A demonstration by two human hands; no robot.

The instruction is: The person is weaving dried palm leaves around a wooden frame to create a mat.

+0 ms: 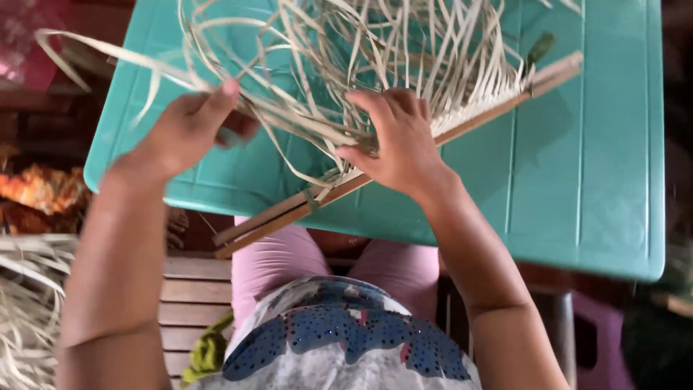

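Note:
A long wooden stick (505, 101) lies slanted across a teal plastic table (577, 180), with many pale straw strips (404, 50) fastened along it and fanning away from me. My left hand (189, 130) pinches a bunch of these strips near the table's left side, thumb up. My right hand (395, 141) presses on the strips where they meet the stick, fingers curled around a few of them. A green tie (312, 198) wraps the stick near its lower end, which juts over the table's front edge.
My knees in pink trousers (274, 260) sit under the table. A heap of loose straw (25, 303) lies at the left, on a wooden slatted surface (191, 296). A green cloth (206, 354) rests beside my lap. Orange patterned fabric (36, 188) is further left.

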